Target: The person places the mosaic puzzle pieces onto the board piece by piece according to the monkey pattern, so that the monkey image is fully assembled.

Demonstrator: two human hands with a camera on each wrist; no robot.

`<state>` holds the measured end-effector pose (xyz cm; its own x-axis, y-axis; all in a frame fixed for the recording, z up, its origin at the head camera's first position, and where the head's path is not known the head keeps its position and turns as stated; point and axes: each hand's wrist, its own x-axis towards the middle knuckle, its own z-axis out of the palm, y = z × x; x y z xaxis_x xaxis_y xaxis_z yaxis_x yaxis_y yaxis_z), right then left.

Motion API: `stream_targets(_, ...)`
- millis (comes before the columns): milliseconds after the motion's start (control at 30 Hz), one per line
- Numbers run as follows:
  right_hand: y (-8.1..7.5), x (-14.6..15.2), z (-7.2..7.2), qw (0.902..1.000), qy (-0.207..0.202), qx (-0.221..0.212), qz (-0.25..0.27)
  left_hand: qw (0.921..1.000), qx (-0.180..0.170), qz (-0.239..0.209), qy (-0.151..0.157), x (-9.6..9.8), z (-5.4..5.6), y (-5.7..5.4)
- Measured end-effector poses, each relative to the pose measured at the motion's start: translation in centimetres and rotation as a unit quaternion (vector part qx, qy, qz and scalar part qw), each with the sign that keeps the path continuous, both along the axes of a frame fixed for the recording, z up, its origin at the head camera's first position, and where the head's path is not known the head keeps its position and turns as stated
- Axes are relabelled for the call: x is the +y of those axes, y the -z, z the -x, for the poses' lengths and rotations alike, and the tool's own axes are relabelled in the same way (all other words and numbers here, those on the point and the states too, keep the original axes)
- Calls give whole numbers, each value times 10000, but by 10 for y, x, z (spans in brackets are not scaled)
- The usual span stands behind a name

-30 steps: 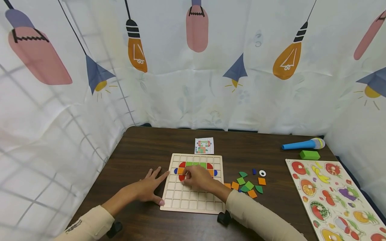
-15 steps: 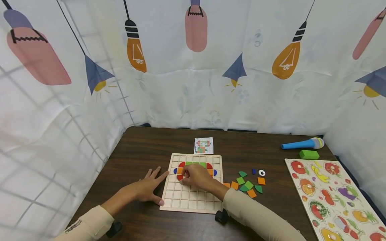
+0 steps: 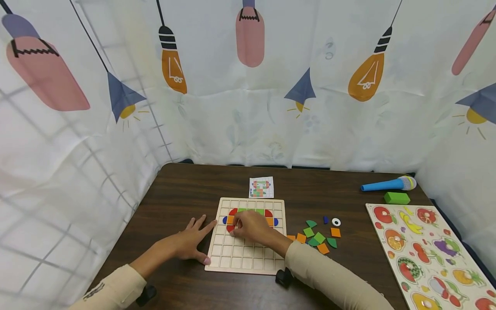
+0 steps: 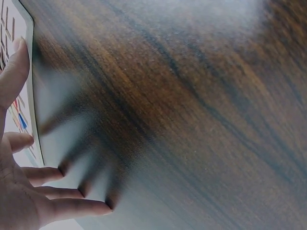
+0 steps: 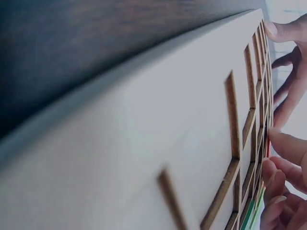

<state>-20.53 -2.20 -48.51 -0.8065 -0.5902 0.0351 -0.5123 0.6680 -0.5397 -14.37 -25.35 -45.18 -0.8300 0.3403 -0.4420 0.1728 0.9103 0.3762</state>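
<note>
A pale wooden grid board lies on the table, with red, green, orange and blue pieces set in its upper rows. My left hand is spread flat at the board's left side; its thumb and index fingertip touch the edge, and the other fingers reach onto the table in the left wrist view. Over the upper middle of the grid, my right hand has curled fingers, with thumb and fingertips around a red rounded piece. In the right wrist view, a sliver of red shows between them. The palm hides the neighbouring cells.
Loose green, orange and blue pieces and a white ring lie right of the board. A pattern card sits behind it. Farther right are a fruit puzzle board, a green block and a blue toy microphone.
Both hands stay almost in place. The whole head view drifts slightly left, and the right fingers remain at the same cells of the board.
</note>
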Motion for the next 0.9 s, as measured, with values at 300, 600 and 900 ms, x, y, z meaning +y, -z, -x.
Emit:
stream_targets(300,-2,0,0,9998,35,75,-158,10000,-29,-80,23,0,1,1)
stream_targets(600,-5,2,0,9998,14,23,-203,9997,-106,-209,18,-1,0,-1)
stream_targets(900,-21,20,5,9998,-123,-128,-79,9997,-52,-227,88,1,-1,-4)
